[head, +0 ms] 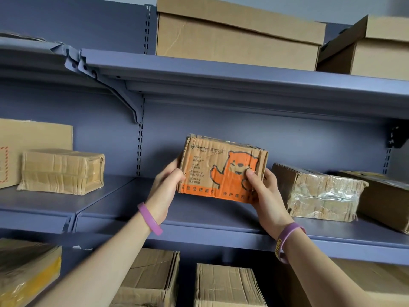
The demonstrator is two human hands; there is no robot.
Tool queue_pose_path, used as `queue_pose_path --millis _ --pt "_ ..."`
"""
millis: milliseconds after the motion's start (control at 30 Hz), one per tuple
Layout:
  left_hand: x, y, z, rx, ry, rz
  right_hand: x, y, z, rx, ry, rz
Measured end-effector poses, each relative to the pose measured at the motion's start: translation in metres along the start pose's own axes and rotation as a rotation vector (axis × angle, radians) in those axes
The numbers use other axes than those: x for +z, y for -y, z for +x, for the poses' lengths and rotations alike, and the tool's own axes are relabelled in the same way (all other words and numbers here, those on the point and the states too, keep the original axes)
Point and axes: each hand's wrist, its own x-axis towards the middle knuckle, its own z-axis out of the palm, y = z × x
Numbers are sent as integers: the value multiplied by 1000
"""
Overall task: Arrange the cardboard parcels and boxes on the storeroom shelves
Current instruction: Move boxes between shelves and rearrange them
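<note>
A small crumpled cardboard box with an orange bear print is held upright over the middle shelf, printed face toward me. My left hand grips its left edge, fingers behind it. My right hand grips the lower right corner, thumb pressed on the bear print. Whether the box's bottom edge touches the shelf I cannot tell. Both wrists wear purple bands.
A taped parcel and a larger box lie right of the held box. On the left shelf section stands a taped parcel before a tall carton. Large boxes fill the top shelf; several more sit below.
</note>
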Motion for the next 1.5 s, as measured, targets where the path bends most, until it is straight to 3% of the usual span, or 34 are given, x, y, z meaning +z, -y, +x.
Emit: queue_pose_path --millis 167,433,667,933,1200,1500 --pt "-3 5 -12 68 -31 -54 -3 -5 5 -4 66 -30" --pt "2 2 -12 -10 -121 -149 -5 -6 5 -36 231 -73" --pt "1 3 -15 -14 -183 -182 -3 -6 2 -84 265 -108" --pt "3 3 -16 55 -131 -97 4 -1 -2 34 121 -30" --pt "1 3 -17 20 34 -88 4 4 -6 -33 -61 -56" --pt "-1 1 -15 57 -16 -184 -1 -1 -6 -211 23 -109"
